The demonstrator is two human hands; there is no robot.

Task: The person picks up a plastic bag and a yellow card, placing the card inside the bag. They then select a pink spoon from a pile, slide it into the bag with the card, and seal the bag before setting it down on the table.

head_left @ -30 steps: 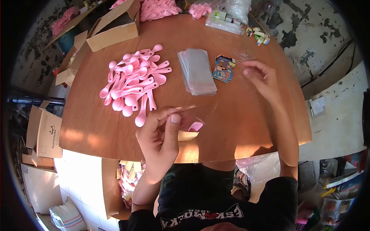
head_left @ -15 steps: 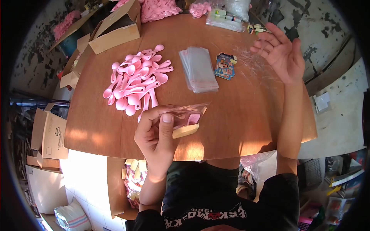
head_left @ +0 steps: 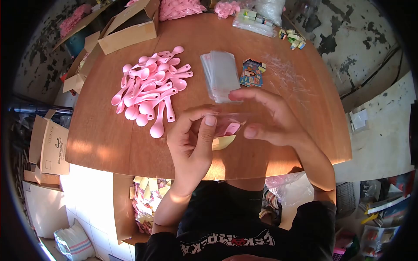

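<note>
My left hand point(head_left: 190, 145) pinches a clear plastic bag point(head_left: 226, 119) between thumb and fingers, above the table's near edge. Through the film shows a pink spoon point(head_left: 232, 128), partly hidden, with a pale yellow card point(head_left: 224, 142) at the lower side of the bag. Just right of the bag is my right hand point(head_left: 281, 119), its thumb and fingers apart and nothing between them. A heap of pink measuring spoons point(head_left: 148, 93) lies to the left. Beyond my hands are a stack of flat clear bags point(head_left: 222, 76) and a small pile of blue printed cards point(head_left: 252, 74).
Thin clear plastic strips point(head_left: 289, 78) are scattered on the brown table point(head_left: 183, 161) at right. Along the back stand an open cardboard box point(head_left: 130, 35), a bag of pink items point(head_left: 180, 9) and packets point(head_left: 254, 24). Below the near edge, a carton point(head_left: 123, 209) holds filled packets.
My right hand has come down from the upper right to beside the bag. My left hand, still holding the bag, has shifted slightly right. The view has moved a little.
</note>
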